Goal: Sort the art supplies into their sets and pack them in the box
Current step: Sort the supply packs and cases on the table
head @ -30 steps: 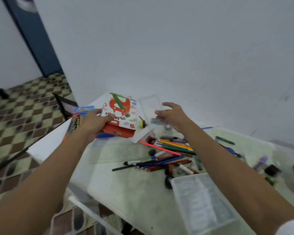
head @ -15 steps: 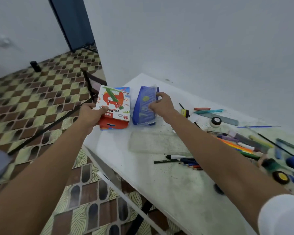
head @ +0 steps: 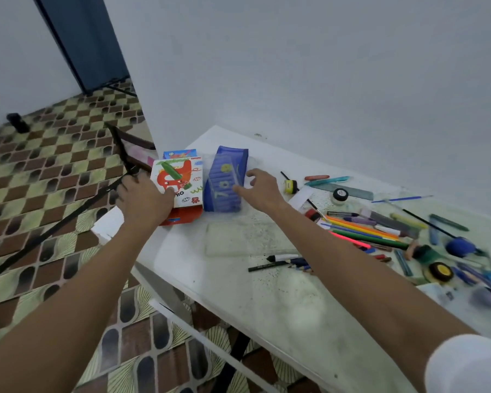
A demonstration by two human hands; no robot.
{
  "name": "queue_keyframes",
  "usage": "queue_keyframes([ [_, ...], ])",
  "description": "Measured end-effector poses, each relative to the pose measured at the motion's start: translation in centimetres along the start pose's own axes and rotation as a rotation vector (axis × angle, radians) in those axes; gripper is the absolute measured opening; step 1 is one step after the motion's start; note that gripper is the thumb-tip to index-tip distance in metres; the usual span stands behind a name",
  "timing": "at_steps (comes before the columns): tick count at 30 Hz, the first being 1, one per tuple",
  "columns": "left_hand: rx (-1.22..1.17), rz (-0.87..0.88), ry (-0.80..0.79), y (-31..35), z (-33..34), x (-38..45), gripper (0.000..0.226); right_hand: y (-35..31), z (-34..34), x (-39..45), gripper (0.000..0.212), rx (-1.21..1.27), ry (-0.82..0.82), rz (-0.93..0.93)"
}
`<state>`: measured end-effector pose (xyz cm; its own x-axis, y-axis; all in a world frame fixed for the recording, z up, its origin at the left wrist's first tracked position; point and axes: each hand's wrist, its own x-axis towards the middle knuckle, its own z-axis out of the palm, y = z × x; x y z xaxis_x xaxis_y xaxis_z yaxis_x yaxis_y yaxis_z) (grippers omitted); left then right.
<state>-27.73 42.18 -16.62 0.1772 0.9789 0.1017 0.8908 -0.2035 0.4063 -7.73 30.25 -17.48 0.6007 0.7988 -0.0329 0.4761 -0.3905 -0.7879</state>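
We look down on a white, paint-flecked tabletop [head: 261, 302] set against a pale wall, with a brown-and-cream patterned tile floor [head: 48, 177] beyond its left edge. To the right sprawls a loose heap of coloured pencils and markers [head: 369, 234], a long grey-green ruler [head: 343, 190] and a small yellow-and-black roll [head: 440, 272], well apart from our hands. At the tabletop's far left corner our left hand [head: 143, 198] grips a white and red cardboard oil-pastel box [head: 179, 184] lying flat. Just beside it sits a blue translucent plastic case [head: 224, 181], ribbed and rounded. Our right hand [head: 262, 190] touches the case's right side with fingers spread wide.
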Motion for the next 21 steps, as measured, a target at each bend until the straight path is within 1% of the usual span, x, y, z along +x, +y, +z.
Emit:
queue_keyframes([
  [1,0.002,0.051,0.018,0.8,-0.1,-0.5,0.064,0.2,-0.8,-0.6,0.061,-0.003,-0.009,-0.003],
  [3,-0.036,0.178,-0.004,3.0,-0.2,-1.7,0.06,0.6,-2.9,-2.3,0.058,-0.009,0.007,-0.016],
  [5,-0.117,0.333,-0.091,5.4,0.2,-2.9,0.059,1.3,-5.4,-4.1,0.053,0.015,0.064,-0.008],
  [8,-0.268,0.489,-0.275,9.9,0.8,-6.8,0.051,2.9,-10.0,-7.9,0.043,0.001,0.146,0.013],
  [11,-0.333,0.652,-0.401,14.3,1.5,-12.2,0.041,5.1,-14.9,-13.0,0.024,0.01,0.203,0.048],
  [12,-0.347,0.703,-0.428,15.6,1.6,-14.1,0.039,6.1,-16.3,-14.9,0.025,0.006,0.229,0.078],
  [13,-0.366,0.75,-0.453,16.8,1.7,-15.8,0.036,7.0,-17.7,-16.8,0.03,-0.004,0.256,0.115],
  [15,-0.365,0.793,-0.542,18.6,2.0,-18.8,0.032,8.7,-19.9,-20.5,0.038,-0.017,0.3,0.178],
  [17,-0.305,0.829,-0.624,19.9,2.4,-21.1,0.03,10.4,-21.7,-23.8,0.036,-0.045,0.331,0.241],
  [19,-0.247,0.865,-0.705,20.6,2.8,-23.1,0.032,11.8,-22.9,-26.7,0.04,-0.073,0.324,0.307],
  [21,-0.227,0.884,-0.779,21.0,3.1,-24.6,0.035,13.1,-23.7,-28.9,0.052,-0.089,0.312,0.315],
])
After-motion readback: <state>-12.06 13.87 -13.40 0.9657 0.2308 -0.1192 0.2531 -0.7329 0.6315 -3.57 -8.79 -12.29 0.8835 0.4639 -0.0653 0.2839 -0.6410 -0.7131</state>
